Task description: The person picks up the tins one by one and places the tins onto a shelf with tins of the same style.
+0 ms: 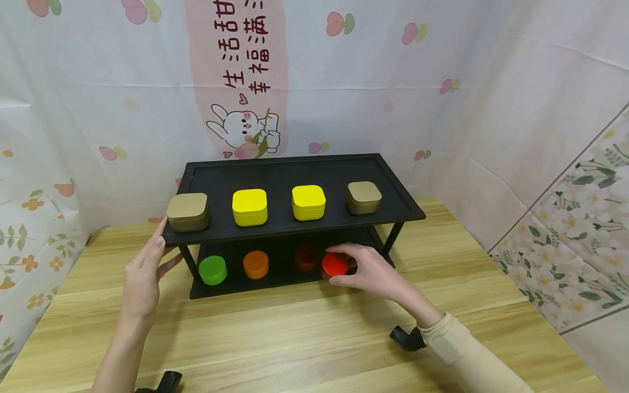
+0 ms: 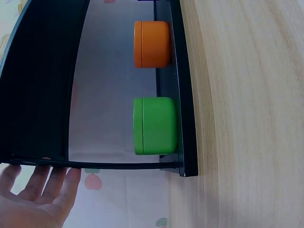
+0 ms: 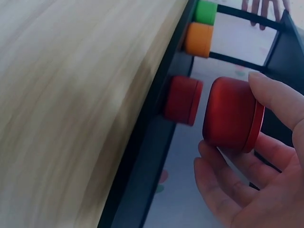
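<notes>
A black two-tier shelf (image 1: 295, 170) stands on the table. My left hand (image 1: 142, 273) is at its left end, with fairly straight fingers touching the upper tier's edge, as the left wrist view also shows. My right hand (image 1: 368, 273) pinches a small round red tin (image 3: 232, 114) between thumb and fingers, at the right part of the lower tier. In the right wrist view the tin is tilted and apart from the lower tier. Beside it a second red tin (image 3: 183, 99) sits on that tier. Further left are an orange tin (image 1: 256, 265) and a green tin (image 1: 213, 270).
On the upper tier stand two yellow square tins (image 1: 249, 207) and two gold-brown square tins (image 1: 363, 197), spaced in a row. Shelf legs (image 1: 392, 238) flank the lower tier. Patterned cloth (image 1: 368, 82) hangs behind the wooden table (image 1: 275, 338).
</notes>
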